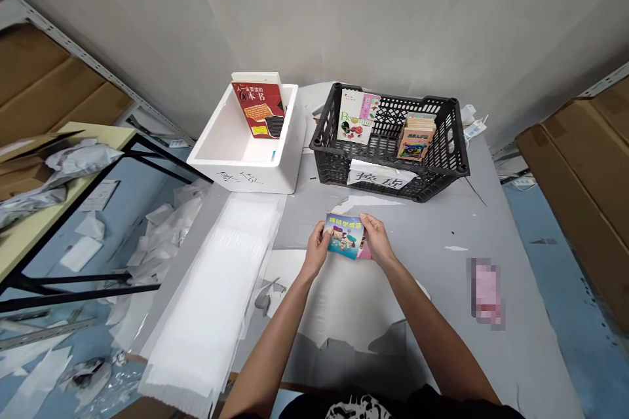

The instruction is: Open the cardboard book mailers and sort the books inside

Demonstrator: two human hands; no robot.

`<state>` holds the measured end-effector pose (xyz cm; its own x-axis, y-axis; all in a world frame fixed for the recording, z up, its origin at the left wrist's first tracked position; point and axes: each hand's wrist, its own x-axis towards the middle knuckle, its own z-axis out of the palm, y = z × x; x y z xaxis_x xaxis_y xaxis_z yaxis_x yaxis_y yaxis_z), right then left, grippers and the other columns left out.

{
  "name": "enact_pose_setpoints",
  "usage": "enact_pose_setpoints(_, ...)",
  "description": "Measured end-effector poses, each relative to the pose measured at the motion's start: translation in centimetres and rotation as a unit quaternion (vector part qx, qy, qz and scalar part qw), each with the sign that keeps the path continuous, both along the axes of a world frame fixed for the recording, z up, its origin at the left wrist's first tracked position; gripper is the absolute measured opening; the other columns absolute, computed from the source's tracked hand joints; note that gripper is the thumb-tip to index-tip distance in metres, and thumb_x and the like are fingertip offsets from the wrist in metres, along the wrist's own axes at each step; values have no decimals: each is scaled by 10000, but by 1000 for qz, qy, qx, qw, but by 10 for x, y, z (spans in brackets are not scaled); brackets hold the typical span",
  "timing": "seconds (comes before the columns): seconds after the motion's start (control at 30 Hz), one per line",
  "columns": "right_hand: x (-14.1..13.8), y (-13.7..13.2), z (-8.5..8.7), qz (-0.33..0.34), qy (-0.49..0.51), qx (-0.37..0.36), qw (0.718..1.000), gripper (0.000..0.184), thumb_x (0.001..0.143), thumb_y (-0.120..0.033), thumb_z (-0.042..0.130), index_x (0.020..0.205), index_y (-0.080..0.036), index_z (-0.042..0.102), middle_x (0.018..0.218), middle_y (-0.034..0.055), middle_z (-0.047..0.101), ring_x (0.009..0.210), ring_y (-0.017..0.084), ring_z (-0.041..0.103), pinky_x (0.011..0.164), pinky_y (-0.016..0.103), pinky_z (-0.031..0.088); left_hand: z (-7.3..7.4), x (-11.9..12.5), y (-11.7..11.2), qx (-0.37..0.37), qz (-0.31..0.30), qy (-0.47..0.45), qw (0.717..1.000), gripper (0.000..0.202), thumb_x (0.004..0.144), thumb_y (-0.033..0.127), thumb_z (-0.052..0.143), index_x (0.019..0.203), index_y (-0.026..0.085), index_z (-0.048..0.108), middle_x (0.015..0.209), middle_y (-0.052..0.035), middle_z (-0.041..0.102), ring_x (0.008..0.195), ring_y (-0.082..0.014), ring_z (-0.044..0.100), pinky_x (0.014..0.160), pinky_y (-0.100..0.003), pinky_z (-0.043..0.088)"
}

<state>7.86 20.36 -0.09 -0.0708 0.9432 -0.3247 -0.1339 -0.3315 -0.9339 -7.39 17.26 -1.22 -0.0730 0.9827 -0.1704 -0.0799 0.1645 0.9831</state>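
A small blue booklet [346, 239] with yellow lettering and cartoon figures is held up over the table in both hands. My left hand [317, 247] grips its left edge, thumb on the cover. At its upper right corner my right hand [377, 239] pinches it, and a bit of pink shows behind the cover on that side. Beyond the hands stands a black plastic crate [339, 170] holding a Beautiful booklet [358, 119] and a stack of small books [417, 139]. Left of the crate, a white foam box [260, 178] has a red book [258, 108] leaning inside.
A pile of white foam sheets [221, 275] runs along the table's left side. A grey tape dispenser-like object [265, 298] lies near my left forearm. A blurred pink item [485, 291] rests at the right. Side shelves hold cardboard [580, 163]; plastic wrap [162, 236] lies on the floor.
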Motion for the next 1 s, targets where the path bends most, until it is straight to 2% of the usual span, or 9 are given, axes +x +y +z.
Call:
enact_pose_setpoints(0.1,1,3,3,-38,38,-32,998,450,720,-664,527,671,-219,487,505,-50,485,464,123,438,477,248,358,3,14,-3,-48,13,-61,997,333,752,502,600,843,188,539,779,5,597,705,-133,545,657,-235,431)
enact_pose_setpoints(0.17,3,5,4,-43,28,-23,998,449,734,-660,508,656,-220,462,505,-53,468,465,116,422,478,244,352,3,24,-3,-85,36,-104,990,351,729,509,616,837,185,538,765,4,616,672,-131,558,637,-241,440)
enact_pose_setpoints(0.33,10,-8,0,25,-107,41,993,422,724,-626,523,665,-210,496,587,-30,511,561,127,458,522,237,362,-3,34,7,-189,159,-179,952,321,692,442,651,802,166,530,694,-4,634,613,-136,596,644,-275,468)
enact_pose_setpoints(0.4,13,-22,1,56,-159,45,985,393,745,-595,508,664,-211,494,598,-28,517,575,133,471,536,240,358,-5,33,13,-225,178,-191,939,263,715,392,627,797,161,533,692,-13,645,616,-143,612,652,-290,483)
enact_pose_setpoints(0.57,12,-51,18,114,-210,59,969,325,822,-494,454,641,-224,470,593,-19,562,596,153,547,575,248,372,-11,30,17,-282,123,-192,932,178,794,322,495,704,170,511,572,4,589,503,-125,564,559,-285,487)
enact_pose_setpoints(0.67,2,-59,26,124,-187,81,971,311,836,-456,460,622,-229,475,590,-16,595,555,140,526,558,248,378,-17,32,15,-285,86,-188,936,233,788,331,500,606,191,461,444,34,461,394,-106,464,462,-265,442)
enact_pose_setpoints(0.77,-9,-64,25,107,-147,86,980,312,828,-461,495,614,-235,483,590,-21,611,509,127,504,530,249,388,-22,34,13,-268,58,-173,946,262,775,346,526,573,202,447,403,42,385,376,-105,431,423,-254,413)
enact_pose_setpoints(0.9,-15,-70,23,90,-128,96,983,317,821,-479,518,614,-240,494,578,-21,610,488,126,504,514,253,404,-26,33,13,-245,44,-136,959,271,775,384,522,587,196,468,416,31,399,395,-112,444,428,-259,419)
enact_pose_setpoints(1.0,-7,-73,23,93,-129,89,983,323,829,-478,503,614,-238,477,579,-17,609,483,128,515,511,253,410,-28,30,13,-226,47,-96,968,291,783,436,491,630,189,476,465,27,446,427,-111,465,469,-262,436)
